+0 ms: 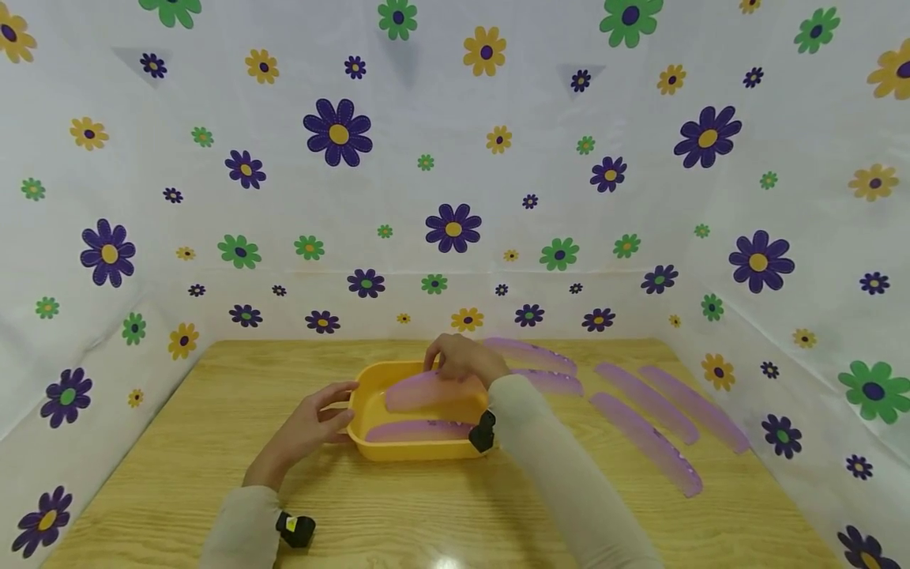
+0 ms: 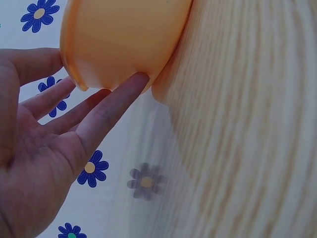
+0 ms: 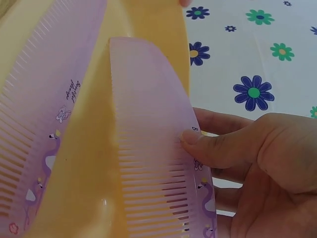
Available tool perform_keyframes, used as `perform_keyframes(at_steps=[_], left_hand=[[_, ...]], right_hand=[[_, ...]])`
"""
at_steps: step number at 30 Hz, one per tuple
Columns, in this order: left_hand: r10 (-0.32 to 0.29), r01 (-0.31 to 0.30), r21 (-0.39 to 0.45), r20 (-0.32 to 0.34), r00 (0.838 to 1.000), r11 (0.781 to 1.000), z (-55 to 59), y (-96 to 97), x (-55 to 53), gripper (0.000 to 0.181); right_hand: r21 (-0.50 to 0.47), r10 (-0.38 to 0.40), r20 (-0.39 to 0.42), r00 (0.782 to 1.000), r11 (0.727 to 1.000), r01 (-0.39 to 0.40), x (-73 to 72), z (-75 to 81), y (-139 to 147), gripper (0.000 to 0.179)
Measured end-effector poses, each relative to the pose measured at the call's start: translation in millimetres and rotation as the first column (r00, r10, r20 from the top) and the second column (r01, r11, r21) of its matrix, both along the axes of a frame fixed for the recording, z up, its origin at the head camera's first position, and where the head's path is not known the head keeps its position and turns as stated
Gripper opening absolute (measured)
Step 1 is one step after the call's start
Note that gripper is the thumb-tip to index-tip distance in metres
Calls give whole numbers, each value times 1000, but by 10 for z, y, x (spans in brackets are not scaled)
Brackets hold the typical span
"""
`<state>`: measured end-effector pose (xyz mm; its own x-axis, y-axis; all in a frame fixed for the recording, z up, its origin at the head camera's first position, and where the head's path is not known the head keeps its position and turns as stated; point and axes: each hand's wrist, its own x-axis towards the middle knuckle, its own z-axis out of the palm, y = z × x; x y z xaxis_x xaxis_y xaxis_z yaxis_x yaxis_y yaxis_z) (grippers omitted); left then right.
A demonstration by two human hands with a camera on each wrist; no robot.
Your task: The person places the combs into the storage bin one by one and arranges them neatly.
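Note:
A yellow plastic basin [image 1: 398, 452] stands on the table. At its left end my left hand [image 1: 323, 419] touches the wall with extended fingers; in the left wrist view the fingertips lie against the basin's outside. My right hand [image 1: 462, 359] is over the basin's far side and pinches a pale purple comb [image 3: 148, 109] by its spine between thumb and fingers. That comb is tilted, its teeth facing the basin's middle. A second purple comb [image 1: 419, 431] lies inside along the near wall; in the right wrist view it shows printed flamingos and lettering.
Right of the basin, several more purple combs lie on the wooden table [image 1: 426, 514], among them a front comb [image 1: 647, 444], an outer comb [image 1: 697, 407] and a back comb [image 1: 533, 353]. A flowered white cloth [image 1: 398, 182] encloses the back and sides.

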<state>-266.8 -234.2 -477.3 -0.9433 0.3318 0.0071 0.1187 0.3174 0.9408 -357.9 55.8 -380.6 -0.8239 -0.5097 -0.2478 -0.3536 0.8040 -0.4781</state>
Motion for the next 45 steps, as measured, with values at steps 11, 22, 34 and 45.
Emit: perform_keyframes(at_steps=[11,22,34,45], left_hand=[[4,-4,-2,-6,1000,1000,7,20,16,56],[-17,17,10,-10,1000,1000,-12,-3,20,56],[-14,15,12,-20,1000,1000,19,-19,18,57],[-8,8,7,-24,1000,1000,2,5,27,57]], right_hand=[[-15,-5,41,999,1000,6,-6,-95,-108,28],[2,-10,40,999,1000,9,14,-157,-146,27],[30,3,19,1000,1000,-3,27,-175,-193,27],[58,29,9,1000,998,-30,3,-243,-186,29]])
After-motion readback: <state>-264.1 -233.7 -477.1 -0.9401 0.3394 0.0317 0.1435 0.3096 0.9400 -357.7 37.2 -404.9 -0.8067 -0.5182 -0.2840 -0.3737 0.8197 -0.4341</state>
